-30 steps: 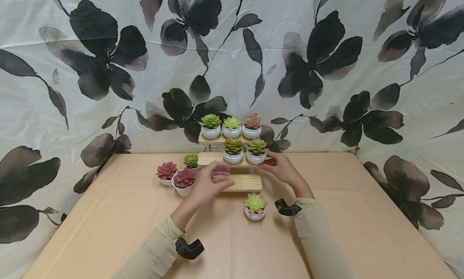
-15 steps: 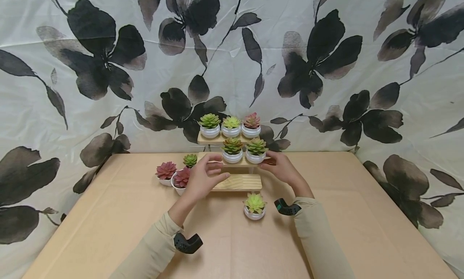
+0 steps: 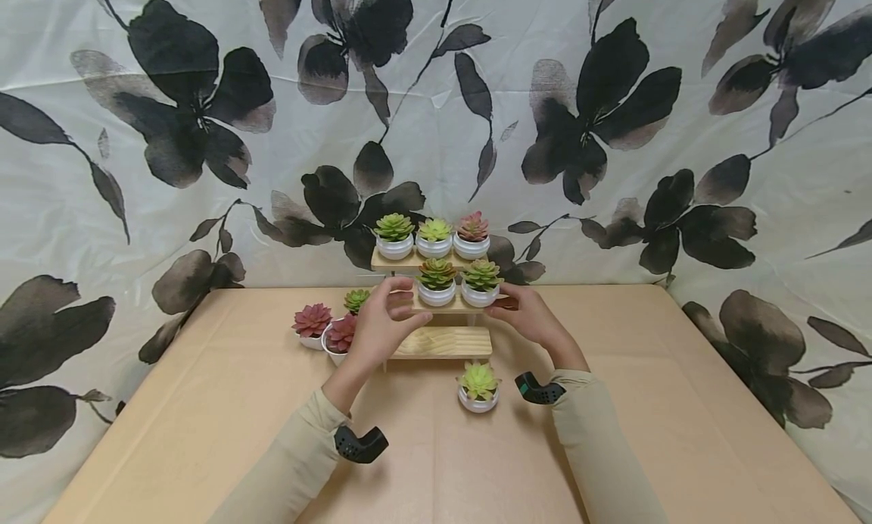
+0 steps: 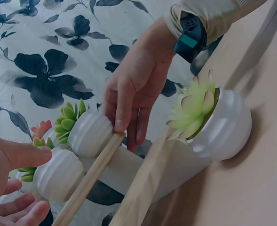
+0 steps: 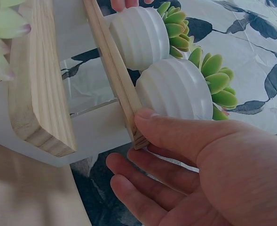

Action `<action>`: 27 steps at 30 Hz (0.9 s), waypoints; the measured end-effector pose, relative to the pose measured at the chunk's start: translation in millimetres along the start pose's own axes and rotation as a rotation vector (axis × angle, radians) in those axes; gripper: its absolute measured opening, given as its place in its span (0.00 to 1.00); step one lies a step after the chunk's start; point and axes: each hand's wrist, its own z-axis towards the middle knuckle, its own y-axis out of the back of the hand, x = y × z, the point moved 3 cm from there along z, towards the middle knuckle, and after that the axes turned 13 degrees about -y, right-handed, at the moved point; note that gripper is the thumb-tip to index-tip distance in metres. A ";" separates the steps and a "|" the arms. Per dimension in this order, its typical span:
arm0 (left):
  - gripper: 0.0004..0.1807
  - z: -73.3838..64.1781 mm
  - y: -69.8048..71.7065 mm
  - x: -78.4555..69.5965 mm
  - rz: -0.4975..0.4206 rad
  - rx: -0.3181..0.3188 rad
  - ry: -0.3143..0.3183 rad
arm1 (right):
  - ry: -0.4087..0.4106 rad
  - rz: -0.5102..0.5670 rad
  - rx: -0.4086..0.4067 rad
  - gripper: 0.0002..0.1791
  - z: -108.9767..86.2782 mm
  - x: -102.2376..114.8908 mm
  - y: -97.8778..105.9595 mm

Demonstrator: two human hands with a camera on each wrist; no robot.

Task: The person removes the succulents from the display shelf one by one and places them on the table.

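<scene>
both hands are framing the middle shelf (image 5: 111, 66) now: the right hand (image 3: 527, 319) is pinching its right end, thumb pressing the front edge and a finger tucking behind, just beside the end plant (image 3: 481, 283). over on the other side, the left hand (image 3: 381, 323) is hovering by the brown-tipped plant (image 3: 437, 283), fingers lying loose, thumb standing apart, grasping nothing; whether a fingertip is touching that pot, i'm not able to tell.

both plants are standing upright, side by side, while three more are lining the top shelf (image 3: 414, 264). the bottom shelf (image 3: 446, 342) is showing bare wood, with a pale green plant (image 3: 478, 391) sitting in front on the bench (image 3: 681, 403).

this is looking like straightening work. good handling here would be bracing the shelf without lifting it, nudging low on the pots rather than by the leaves, and keeping the gap even. the left wrist is wanting care too: two red plants (image 3: 312, 323) are sitting close by.
</scene>
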 end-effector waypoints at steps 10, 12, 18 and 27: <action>0.31 6.2 -1.8 0.2 0.022 -0.021 -0.024 | -0.002 0.000 0.008 0.22 -24.8 32.6 1.6; 0.31 7.4 -2.3 0.1 0.032 -0.026 -0.027 | -0.002 0.001 0.009 0.22 -29.1 37.3 2.2; 0.31 9.6 -4.2 0.2 0.055 -0.043 -0.023 | 0.006 0.004 0.005 0.21 -34.0 41.7 1.4; 0.32 11.6 -6.5 -1.2 0.061 -0.040 -0.006 | -0.016 -0.009 -0.008 0.22 -39.1 46.6 -1.2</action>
